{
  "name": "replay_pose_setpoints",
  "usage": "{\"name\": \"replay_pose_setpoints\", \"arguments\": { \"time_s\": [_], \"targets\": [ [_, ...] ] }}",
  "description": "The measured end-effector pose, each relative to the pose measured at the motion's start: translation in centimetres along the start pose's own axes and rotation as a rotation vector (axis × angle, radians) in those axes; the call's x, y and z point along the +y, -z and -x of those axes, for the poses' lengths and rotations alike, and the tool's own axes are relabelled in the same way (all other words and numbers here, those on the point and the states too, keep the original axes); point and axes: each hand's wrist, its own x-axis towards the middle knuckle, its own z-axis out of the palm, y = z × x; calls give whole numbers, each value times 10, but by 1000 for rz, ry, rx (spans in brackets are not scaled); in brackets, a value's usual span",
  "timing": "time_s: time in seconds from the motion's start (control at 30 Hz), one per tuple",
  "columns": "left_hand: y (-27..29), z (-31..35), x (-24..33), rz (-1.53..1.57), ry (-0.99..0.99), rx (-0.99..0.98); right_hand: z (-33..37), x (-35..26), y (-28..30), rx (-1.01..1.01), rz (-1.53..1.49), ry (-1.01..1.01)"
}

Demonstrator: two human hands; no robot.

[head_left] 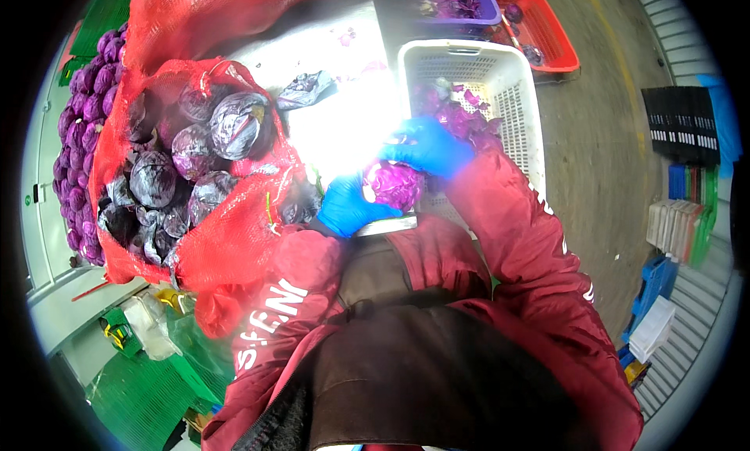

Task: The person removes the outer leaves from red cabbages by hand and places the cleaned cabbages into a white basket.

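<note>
A purple-red cabbage [394, 185] with a bright, peeled-looking surface sits in front of my body at the near edge of the glaring white table [355, 76]. My left hand [348, 208], in a blue glove, grips it from the left side. Just above the cabbage is my right hand [431, 146], also blue-gloved, with its fingers bent together; glare hides whatever is between them. On the left, an open red mesh sack [226, 244] holds several dark cabbages [240, 126] with their outer leaves on. One loose dark leaf [305, 90] lies on the table.
Beside my right arm stands a white perforated crate [516, 91] with purple leaves [469, 123] inside. Behind it are a purple crate [486, 5] and a red crate [551, 29]. Stacked purple cabbages [82, 138] rise at the far left. Boxes and panels line the right wall.
</note>
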Motion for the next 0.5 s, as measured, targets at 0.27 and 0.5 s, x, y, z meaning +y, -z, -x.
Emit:
{"name": "replay_pose_setpoints", "arguments": {
  "time_s": [0.27, 0.5],
  "targets": [
    [2, 16, 6, -151, -69, 20, -6, 77, 31, 353, -708, -175],
    [6, 21, -24, 469, -127, 289, 34, 64, 37, 590, -844, -464]
  ]
}}
